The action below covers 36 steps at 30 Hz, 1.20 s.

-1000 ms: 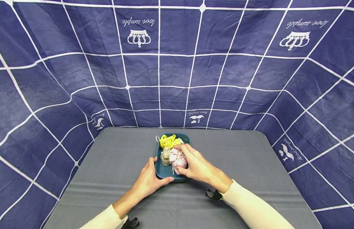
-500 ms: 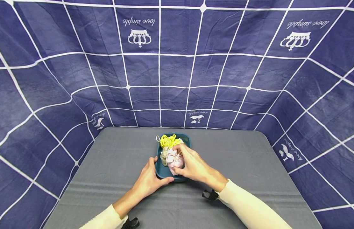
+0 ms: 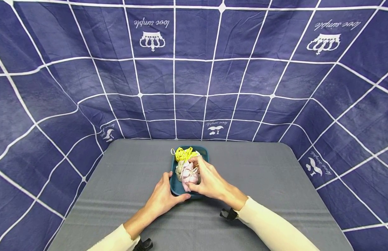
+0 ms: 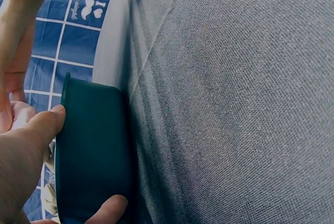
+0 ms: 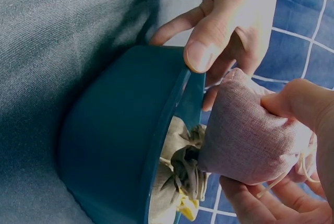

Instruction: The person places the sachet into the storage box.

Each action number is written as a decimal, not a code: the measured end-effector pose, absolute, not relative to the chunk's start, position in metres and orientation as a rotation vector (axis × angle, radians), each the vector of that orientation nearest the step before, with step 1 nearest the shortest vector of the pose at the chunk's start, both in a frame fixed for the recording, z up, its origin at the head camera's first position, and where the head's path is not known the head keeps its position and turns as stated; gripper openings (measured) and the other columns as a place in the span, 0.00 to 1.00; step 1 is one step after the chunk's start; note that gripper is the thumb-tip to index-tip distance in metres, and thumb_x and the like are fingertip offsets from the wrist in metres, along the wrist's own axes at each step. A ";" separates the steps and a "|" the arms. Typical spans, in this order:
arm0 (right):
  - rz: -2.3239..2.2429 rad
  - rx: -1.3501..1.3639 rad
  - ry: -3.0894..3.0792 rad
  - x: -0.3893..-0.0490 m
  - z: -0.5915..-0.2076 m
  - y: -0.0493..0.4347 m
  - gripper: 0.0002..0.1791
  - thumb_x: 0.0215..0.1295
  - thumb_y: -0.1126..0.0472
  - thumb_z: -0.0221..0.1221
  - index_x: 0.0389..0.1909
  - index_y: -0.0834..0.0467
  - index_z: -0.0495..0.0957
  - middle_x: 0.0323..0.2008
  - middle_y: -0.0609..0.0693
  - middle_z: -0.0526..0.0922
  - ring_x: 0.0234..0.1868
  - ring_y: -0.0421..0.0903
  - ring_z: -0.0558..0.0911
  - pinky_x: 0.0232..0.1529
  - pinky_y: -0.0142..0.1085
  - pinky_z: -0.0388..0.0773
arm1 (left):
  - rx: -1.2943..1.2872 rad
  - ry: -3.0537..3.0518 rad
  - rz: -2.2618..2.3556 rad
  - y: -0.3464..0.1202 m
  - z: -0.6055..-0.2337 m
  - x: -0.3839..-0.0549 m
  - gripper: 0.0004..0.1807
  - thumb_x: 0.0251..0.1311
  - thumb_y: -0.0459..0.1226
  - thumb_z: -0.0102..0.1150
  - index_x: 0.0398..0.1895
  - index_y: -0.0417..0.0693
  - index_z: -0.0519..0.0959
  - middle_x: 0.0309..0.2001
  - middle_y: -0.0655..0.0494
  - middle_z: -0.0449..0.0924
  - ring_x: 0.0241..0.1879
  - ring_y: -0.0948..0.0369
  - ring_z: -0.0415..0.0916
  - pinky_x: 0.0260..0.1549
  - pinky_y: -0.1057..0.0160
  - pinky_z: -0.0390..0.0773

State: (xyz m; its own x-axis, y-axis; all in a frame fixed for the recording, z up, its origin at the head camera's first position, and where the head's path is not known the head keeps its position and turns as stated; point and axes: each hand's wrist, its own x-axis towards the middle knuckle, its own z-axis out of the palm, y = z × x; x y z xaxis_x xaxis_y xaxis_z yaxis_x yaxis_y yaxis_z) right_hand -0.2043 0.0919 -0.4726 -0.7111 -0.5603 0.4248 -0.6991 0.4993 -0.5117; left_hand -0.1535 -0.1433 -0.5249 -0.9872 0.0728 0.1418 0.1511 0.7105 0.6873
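My right hand (image 3: 209, 179) grips a pink drawstring pouch (image 3: 190, 174) between thumb and fingers, over a dark teal plastic bin (image 3: 178, 189). In the right wrist view the pink pouch bulges as if stuffed, its cord hanging by the fingers, and it is held just above the rim. Around the bin's near left corner my left hand (image 3: 162, 197) keeps hold, thumb at the front rim and fingers along the left wall. Inside the bin, a khaki-grey pouch (image 3: 179, 170) lies partly hidden behind the pink one. A bunched yellow cloth item (image 3: 184, 153) with a white loop lies at the far end.
The bin stands on a table with a grey cloth (image 3: 253, 174). Blue fabric with white grid lines (image 3: 194, 80) surrounds the back and sides. A dark wrist strap (image 3: 228, 214) shows at the right cuff, another strap (image 3: 143, 245) at the left.
My right hand has moved slightly left with the pink pouch, which now covers more of the khaki-grey pouch. My left hand and the bin have stayed in place.
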 end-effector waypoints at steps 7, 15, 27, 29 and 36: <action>0.947 1.168 -2.510 -0.207 -0.476 0.090 0.44 0.62 0.59 0.83 0.78 0.56 0.76 0.68 0.53 0.86 0.64 0.48 0.89 0.65 0.46 0.91 | -0.197 -2.790 -1.146 -0.143 -0.525 -0.154 0.59 0.48 0.59 0.96 0.70 0.32 0.72 0.74 0.29 0.81 0.67 0.33 0.87 0.67 0.35 0.87; 0.956 1.166 -2.558 -0.208 -0.483 0.087 0.41 0.61 0.61 0.82 0.74 0.55 0.77 0.66 0.53 0.86 0.62 0.48 0.89 0.64 0.46 0.91 | -0.197 -2.786 -1.157 -0.144 -0.526 -0.154 0.58 0.48 0.59 0.96 0.69 0.33 0.72 0.74 0.29 0.81 0.67 0.33 0.87 0.67 0.35 0.87; 0.940 1.148 -2.619 -0.209 -0.492 0.085 0.39 0.61 0.61 0.84 0.70 0.56 0.76 0.64 0.52 0.87 0.61 0.48 0.89 0.65 0.46 0.90 | -0.170 -2.804 -1.146 -0.143 -0.525 -0.154 0.61 0.48 0.61 0.95 0.73 0.33 0.72 0.74 0.29 0.81 0.67 0.33 0.87 0.67 0.35 0.87; 0.935 1.150 -2.621 -0.209 -0.493 0.085 0.38 0.61 0.61 0.84 0.69 0.56 0.76 0.64 0.52 0.87 0.60 0.47 0.89 0.63 0.45 0.90 | -0.166 -2.806 -1.150 -0.144 -0.526 -0.153 0.61 0.48 0.60 0.95 0.73 0.33 0.71 0.75 0.29 0.81 0.68 0.32 0.87 0.67 0.34 0.87; 0.905 1.159 -2.652 -0.210 -0.497 0.087 0.37 0.60 0.62 0.85 0.67 0.57 0.77 0.60 0.51 0.88 0.57 0.46 0.90 0.61 0.43 0.90 | -0.152 -2.813 -1.153 -0.143 -0.527 -0.153 0.60 0.48 0.61 0.95 0.72 0.34 0.71 0.75 0.30 0.81 0.68 0.33 0.86 0.67 0.34 0.87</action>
State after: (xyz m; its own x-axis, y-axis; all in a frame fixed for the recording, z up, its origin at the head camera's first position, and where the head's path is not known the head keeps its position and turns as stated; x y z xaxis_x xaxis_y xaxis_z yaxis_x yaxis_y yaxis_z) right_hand -0.2104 0.0871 -0.4966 -0.7027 -0.6341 0.3226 -0.6991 0.5310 -0.4789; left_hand -0.1535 -0.1433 -0.5266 -0.9903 0.0550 0.1276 0.1287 0.7089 0.6934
